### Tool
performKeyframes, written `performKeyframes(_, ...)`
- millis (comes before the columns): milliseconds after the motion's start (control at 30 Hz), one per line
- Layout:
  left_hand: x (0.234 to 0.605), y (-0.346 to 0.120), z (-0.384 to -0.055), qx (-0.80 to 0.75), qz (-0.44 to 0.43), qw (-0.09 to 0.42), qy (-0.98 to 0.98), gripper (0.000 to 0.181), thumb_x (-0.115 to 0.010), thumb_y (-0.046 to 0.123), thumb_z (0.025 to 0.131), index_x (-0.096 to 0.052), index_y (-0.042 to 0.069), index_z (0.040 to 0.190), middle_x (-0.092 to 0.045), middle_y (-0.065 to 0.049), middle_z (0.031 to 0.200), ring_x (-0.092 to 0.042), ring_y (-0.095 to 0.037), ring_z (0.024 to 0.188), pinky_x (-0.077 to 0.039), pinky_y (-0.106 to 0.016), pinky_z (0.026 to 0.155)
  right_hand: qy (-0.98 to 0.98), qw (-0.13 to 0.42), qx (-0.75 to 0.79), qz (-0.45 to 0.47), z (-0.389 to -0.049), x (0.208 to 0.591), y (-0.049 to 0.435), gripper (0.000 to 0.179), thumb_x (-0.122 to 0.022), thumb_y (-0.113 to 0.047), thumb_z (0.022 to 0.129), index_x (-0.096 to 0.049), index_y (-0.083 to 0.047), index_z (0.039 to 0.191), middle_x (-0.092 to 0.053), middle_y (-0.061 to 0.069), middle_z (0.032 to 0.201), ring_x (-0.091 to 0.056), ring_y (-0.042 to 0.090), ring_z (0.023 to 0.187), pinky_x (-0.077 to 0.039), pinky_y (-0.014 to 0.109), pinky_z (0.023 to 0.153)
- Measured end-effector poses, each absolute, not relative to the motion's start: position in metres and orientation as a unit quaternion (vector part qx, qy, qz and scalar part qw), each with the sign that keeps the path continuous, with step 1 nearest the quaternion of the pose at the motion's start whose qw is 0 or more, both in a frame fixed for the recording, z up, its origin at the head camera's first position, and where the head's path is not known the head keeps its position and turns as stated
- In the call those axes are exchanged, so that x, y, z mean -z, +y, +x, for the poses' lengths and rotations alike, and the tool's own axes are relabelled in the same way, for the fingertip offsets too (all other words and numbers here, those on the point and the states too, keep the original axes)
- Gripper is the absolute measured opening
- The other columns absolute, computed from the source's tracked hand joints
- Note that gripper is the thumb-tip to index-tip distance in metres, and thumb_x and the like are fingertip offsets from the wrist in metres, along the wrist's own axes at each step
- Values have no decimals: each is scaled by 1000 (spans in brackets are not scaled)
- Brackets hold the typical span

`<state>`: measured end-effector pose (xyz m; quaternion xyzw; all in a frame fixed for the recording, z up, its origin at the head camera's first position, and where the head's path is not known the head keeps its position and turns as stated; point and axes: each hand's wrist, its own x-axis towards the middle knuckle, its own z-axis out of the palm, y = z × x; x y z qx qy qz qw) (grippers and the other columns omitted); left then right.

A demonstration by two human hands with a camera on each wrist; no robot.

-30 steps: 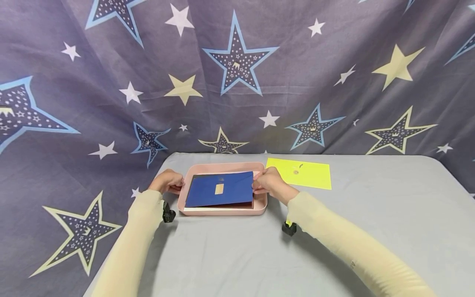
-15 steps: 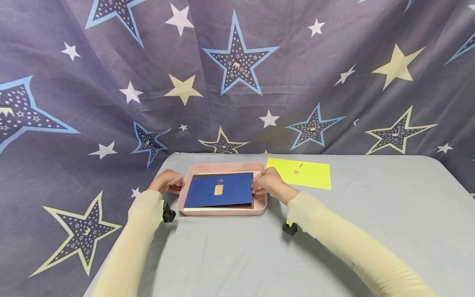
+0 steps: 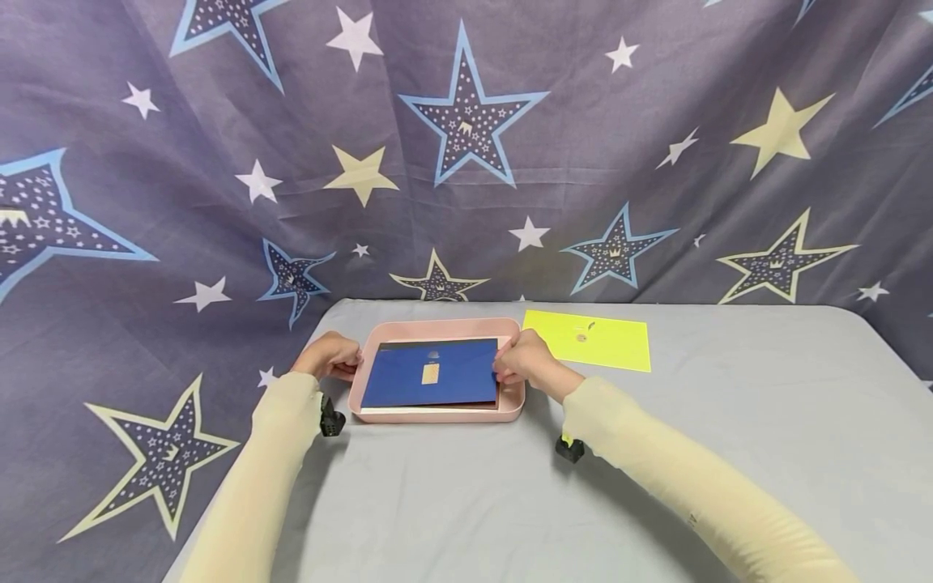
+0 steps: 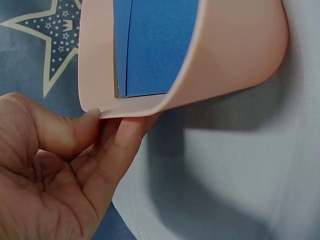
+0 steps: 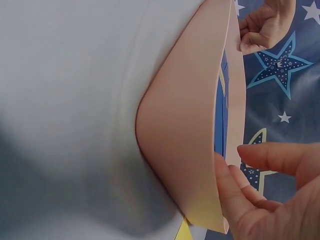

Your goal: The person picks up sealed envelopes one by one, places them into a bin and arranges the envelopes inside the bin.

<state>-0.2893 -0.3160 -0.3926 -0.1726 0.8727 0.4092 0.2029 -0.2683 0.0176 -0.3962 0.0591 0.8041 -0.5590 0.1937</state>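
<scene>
A shallow pink tray (image 3: 437, 416) stands on the table's left part. Inside it lies a flat blue paper item (image 3: 466, 368) with a gold rectangle; whether it is a booklet or an envelope I cannot tell. White and dark reddish edges show beneath it. My left hand (image 3: 331, 356) pinches the tray's left rim, thumb above and fingers under it in the left wrist view. My right hand (image 3: 530, 358) reaches over the right rim. In the right wrist view its thumb and fingertips stand apart, beside the blue item's edge.
A bright yellow flat sheet or envelope (image 3: 605, 340) with a small round mark lies behind the tray to the right. Grey cloth covers the table (image 3: 692, 405). A star-patterned curtain (image 3: 466, 227) hangs right behind the table.
The blue item's right edge has sunk lower in the tray, narrowing the gap under it. My right fingers have shifted slightly; the left hand and tray have stayed put.
</scene>
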Motion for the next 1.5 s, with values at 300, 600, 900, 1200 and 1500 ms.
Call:
performKeyframes(300,393,-316,-291,-408,-178,206,872,12,-43,-6,81,-50,3,79,-52,-2,70,-56,-11,60,-61,-23,62,810,189,553,46,-266,396,18,8,-70,10,84,-65,5,84,-66,11,77,-67,16,62,-65,38,77)
performKeyframes(600,395,-316,-293,-410,-177,209,870,15,-40,-7,78,-49,5,74,-51,-2,68,-55,-11,60,-61,-23,61,817,191,542,49,-267,396,18,7,-71,8,85,-65,4,84,-72,19,86,-72,20,66,-65,38,76)
performKeyframes(900,393,-316,-292,-407,-170,208,873,15,-41,-6,78,-50,5,73,-51,-2,68,-55,-11,60,-60,-22,61,818,201,536,56,-268,395,18,8,-70,6,86,-67,7,93,-73,19,87,-75,22,72,-65,39,80)
performKeyframes(1200,392,-315,-290,-406,-171,210,873,13,-42,-5,80,-49,5,75,-51,-3,71,-55,-12,61,-60,-23,62,802,210,557,48,-269,395,21,8,-69,7,85,-67,7,92,-72,17,81,-73,18,66,-65,40,79)
performKeyframes(1500,392,-317,-292,-402,-176,210,874,13,-42,-5,80,-49,5,75,-51,-3,71,-55,-12,62,-61,-23,63,779,244,577,22,-272,392,27,16,-68,5,87,-68,12,102,-75,27,98,-76,23,76,-63,43,85)
